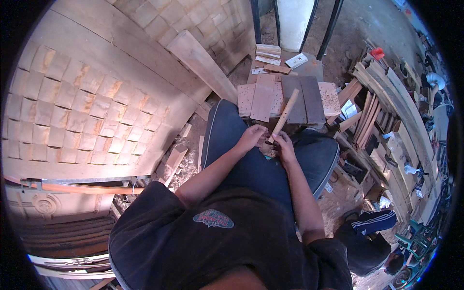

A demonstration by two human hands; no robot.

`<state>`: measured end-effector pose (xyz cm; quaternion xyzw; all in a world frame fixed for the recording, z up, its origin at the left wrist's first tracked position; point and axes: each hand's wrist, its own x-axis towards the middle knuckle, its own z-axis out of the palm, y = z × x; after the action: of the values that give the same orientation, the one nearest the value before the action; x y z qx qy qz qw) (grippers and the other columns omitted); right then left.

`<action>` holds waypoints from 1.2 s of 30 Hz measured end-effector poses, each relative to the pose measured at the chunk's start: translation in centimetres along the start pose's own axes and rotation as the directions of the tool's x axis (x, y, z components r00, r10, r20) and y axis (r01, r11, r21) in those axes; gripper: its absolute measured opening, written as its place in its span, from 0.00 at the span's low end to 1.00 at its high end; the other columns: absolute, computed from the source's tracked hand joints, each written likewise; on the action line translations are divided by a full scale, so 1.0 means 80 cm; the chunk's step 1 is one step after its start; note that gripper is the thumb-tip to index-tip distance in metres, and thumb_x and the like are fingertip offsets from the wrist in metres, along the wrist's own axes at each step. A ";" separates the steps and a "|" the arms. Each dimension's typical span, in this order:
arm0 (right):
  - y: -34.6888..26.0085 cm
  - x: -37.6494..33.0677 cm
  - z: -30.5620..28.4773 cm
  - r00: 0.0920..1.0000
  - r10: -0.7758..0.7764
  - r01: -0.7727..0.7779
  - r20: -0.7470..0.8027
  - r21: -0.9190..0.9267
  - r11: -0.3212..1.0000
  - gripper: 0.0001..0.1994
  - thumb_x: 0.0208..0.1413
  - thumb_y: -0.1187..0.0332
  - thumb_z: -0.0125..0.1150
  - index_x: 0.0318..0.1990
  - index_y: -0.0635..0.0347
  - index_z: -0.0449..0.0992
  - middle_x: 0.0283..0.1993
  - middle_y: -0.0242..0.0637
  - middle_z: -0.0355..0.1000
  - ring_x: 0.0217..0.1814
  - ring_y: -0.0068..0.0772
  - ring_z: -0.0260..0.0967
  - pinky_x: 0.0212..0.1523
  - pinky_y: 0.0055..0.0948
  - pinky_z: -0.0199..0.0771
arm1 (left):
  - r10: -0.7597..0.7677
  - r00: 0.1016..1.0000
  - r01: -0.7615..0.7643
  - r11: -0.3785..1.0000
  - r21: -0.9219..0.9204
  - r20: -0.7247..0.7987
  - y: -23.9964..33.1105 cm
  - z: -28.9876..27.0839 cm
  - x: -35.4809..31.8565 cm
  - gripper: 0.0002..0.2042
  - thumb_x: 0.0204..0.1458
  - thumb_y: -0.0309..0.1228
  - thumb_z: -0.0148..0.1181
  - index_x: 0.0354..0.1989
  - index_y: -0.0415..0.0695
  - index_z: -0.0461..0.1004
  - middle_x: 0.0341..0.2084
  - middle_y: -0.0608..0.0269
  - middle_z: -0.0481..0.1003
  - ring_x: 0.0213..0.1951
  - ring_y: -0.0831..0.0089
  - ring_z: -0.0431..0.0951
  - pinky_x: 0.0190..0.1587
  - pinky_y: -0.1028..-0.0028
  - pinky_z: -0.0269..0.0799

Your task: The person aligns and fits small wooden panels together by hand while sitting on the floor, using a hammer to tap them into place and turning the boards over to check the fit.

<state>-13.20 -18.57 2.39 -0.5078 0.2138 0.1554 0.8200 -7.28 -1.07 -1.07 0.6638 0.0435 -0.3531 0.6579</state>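
My right hand [284, 146] is closed around the lower end of a pale wooden strip [286, 114], which slants up and away from me with dark spots along it. My left hand [252, 137] is close beside it, fingertips pinched together; whatever they hold is too small to tell. Under both hands, between my thighs, lies a brownish crumpled item [268, 151] with a bit of teal, partly covered by the fingers. Just beyond the hands a low wooden bench top [330, 99] with many small holes carries a reddish board [263, 98] and dark grey boards [313, 100].
Small blocks and plates [269, 53] sit on the bench's far part. A long plank [203, 65] leans by the tiled wooden panel [72, 104] at left. Stacked timber [386, 96] fills the right side. Another person [365, 241] is low at the lower right.
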 end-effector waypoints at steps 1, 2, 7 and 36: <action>-0.007 -0.003 0.000 1.000 0.009 -0.010 -0.013 -0.035 0.999 0.20 0.58 0.53 0.61 0.49 0.57 0.71 0.43 0.33 0.73 0.47 0.29 0.71 0.45 0.30 0.70 | -0.008 1.000 0.008 1.000 0.006 0.006 0.005 0.002 0.003 0.18 0.64 0.43 0.48 0.53 0.43 0.71 0.48 0.63 0.75 0.45 0.71 0.75 0.39 0.66 0.79; -0.005 -0.001 -0.003 1.000 0.007 -0.008 -0.016 -0.036 0.999 0.20 0.58 0.53 0.61 0.49 0.57 0.71 0.43 0.33 0.73 0.47 0.29 0.71 0.45 0.30 0.70 | -0.007 1.000 0.007 1.000 0.006 0.010 0.007 0.004 0.002 0.18 0.64 0.43 0.48 0.53 0.43 0.71 0.48 0.63 0.75 0.45 0.71 0.75 0.39 0.66 0.79; 0.005 0.005 -0.001 0.996 -0.083 0.084 -0.040 0.022 0.996 0.20 0.57 0.58 0.63 0.48 0.65 0.72 0.41 0.37 0.74 0.44 0.29 0.72 0.48 0.28 0.70 | -0.005 1.000 0.004 1.000 0.025 0.020 0.008 0.003 0.001 0.19 0.65 0.44 0.46 0.53 0.42 0.71 0.49 0.62 0.75 0.46 0.70 0.75 0.40 0.65 0.79; 0.006 0.010 -0.004 0.992 -0.128 0.128 0.001 -0.046 0.991 0.25 0.53 0.58 0.68 0.52 0.66 0.70 0.44 0.37 0.73 0.47 0.26 0.71 0.50 0.27 0.70 | 0.038 0.995 -0.041 0.999 -0.026 -0.096 0.013 -0.011 -0.006 0.07 0.63 0.31 0.54 0.34 0.41 0.73 0.20 0.69 0.70 0.19 0.80 0.70 0.21 0.77 0.70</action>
<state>-12.83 -18.59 1.48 -0.5393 0.1777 0.1069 0.8162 -6.72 -0.21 -0.03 0.6713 0.0667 -0.3073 0.6711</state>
